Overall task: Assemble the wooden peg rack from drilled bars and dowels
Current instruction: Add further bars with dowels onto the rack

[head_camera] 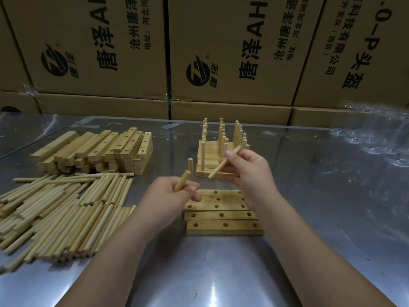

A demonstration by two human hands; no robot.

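- Bars (223, 228) lie near centre, long axes left-right, holes up.
- Left hand (174, 196) pinches a tilted dowel (184, 176) just above their far-left end, beside one standing peg (190, 167).
- Right hand (247, 169) grips a second dowel (214, 173), slanted, above their far-right holes.

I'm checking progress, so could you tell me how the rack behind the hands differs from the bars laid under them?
The far rack carries many upright dowels; the near bars show empty holes, with one standing dowel at their far left. The far rack sits beyond the left hand and right hand, which hold loose dowels above the near bars. Both are drilled wood.
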